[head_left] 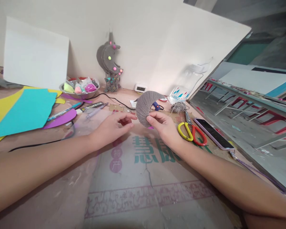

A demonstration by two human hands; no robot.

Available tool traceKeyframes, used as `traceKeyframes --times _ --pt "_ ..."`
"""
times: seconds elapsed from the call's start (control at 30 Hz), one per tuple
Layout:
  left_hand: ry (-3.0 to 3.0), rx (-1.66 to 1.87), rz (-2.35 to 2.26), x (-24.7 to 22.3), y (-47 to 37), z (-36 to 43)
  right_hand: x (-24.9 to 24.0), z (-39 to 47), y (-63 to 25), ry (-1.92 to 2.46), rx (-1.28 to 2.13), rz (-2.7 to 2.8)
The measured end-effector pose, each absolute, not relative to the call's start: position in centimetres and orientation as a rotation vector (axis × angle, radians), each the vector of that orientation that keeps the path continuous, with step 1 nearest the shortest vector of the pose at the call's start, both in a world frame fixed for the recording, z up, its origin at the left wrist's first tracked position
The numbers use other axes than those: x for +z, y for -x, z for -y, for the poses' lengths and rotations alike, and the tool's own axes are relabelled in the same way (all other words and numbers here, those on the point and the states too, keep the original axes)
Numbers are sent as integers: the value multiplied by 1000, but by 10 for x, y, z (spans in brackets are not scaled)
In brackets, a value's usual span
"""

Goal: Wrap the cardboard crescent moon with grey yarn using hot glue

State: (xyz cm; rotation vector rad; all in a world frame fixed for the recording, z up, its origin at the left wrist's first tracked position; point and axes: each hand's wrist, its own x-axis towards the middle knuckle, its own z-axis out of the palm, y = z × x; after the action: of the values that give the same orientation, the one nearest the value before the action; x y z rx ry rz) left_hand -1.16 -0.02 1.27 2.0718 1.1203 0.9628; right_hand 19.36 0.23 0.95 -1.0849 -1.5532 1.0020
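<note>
A crescent moon shape wrapped in grey yarn (145,106) stands upright above the printed cardboard (138,178). My right hand (163,127) pinches its lower right edge between thumb and fingers. Just left of the moon, my left hand (115,128) has its thumb and fingers apart, with nothing visible between them. Its fingertips come close to the moon's edge; whether they touch it I cannot tell. Behind my right hand lies a ball of grey yarn (178,107). Scissors (190,130) with one yellow and one red handle rest beside my right wrist.
A phone (214,133) lies at the table's right edge, near a clear bottle (187,84). At the back are a decorated grey moon (109,58), a small digital clock (141,87) and a metal bowl (79,93) of colored clay packets. Colored sheets (26,111) lie left.
</note>
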Motion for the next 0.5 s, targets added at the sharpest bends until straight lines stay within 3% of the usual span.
traceKeyframes --times 0.5 --pt "-2083 928 -1084 14 15 -2 8 -4 -195 1089 977 1555"
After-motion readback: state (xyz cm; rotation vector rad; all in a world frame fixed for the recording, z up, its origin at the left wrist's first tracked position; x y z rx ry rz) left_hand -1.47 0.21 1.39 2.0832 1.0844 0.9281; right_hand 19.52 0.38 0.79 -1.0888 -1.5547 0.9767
